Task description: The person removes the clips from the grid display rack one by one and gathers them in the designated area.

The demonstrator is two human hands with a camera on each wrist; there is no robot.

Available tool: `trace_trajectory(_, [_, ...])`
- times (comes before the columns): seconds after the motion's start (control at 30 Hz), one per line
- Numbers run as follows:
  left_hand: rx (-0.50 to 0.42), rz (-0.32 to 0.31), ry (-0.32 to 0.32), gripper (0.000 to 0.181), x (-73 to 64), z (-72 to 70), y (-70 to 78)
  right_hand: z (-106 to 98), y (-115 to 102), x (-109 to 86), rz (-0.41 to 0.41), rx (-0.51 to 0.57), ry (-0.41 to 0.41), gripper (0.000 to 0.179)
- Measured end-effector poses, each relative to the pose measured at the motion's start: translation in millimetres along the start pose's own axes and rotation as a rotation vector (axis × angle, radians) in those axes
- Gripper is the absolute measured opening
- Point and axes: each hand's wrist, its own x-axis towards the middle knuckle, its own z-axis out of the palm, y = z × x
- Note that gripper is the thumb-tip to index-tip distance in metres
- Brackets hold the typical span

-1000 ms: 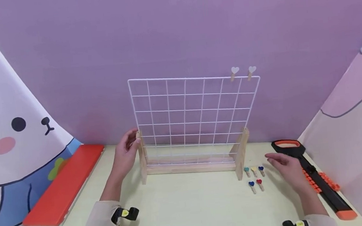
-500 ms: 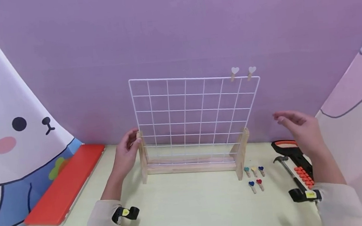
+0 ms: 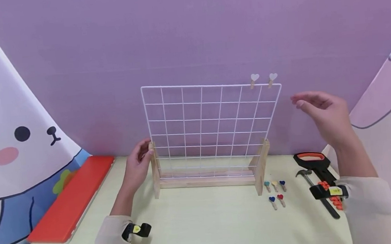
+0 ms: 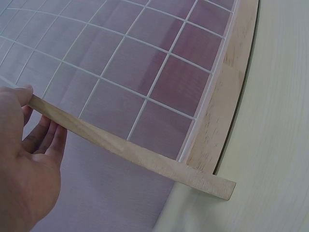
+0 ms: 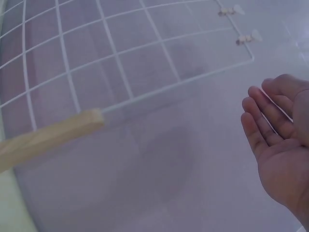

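Observation:
A white wire grid (image 3: 209,86) stands upright in a wooden base. My left hand (image 3: 137,164) pinches the top of the left wooden post (image 4: 120,147), thumb on one side and fingers on the other in the left wrist view. Two clothespins with white hearts, an inner one (image 3: 255,77) and an outer one (image 3: 273,76), are clipped to the grid's top bar near its right corner. My right hand (image 3: 327,116) is raised in the air right of that corner, apart from the grid. Its fingers are loosely bent and hold nothing in the right wrist view (image 5: 285,150).
Several small heart clothespins, among them a red one (image 3: 280,198), lie on the table (image 3: 212,229) by the right post. A hammer (image 3: 305,174) and a black and orange tool (image 3: 312,162) lie further right, partly under my forearm. A red flat case (image 3: 71,202) lies at left.
My right hand has risen from beside the loose clothespins to the height of the grid's upper right part, uncovering the hammer. The left hand stays on the post.

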Motion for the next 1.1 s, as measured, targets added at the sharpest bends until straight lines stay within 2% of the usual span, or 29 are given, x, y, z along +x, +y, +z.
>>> trace_trajectory(0.3, [0.004,0.005,0.006,0.044,-2.6,-1.4,-1.4,12,-24,26.8,-0.091,0.2,-0.005,0.028])
trace_trajectory(0.7, [-0.002,0.005,0.007,0.043,-0.7,0.2,1.3,20,-47,46.7,-0.111,0.218,-0.016,0.029])
trace_trajectory(1.1, [-0.025,0.011,0.005,0.042,-0.3,2.7,1.8,35,-71,64.1,-0.109,0.261,-0.066,0.025])
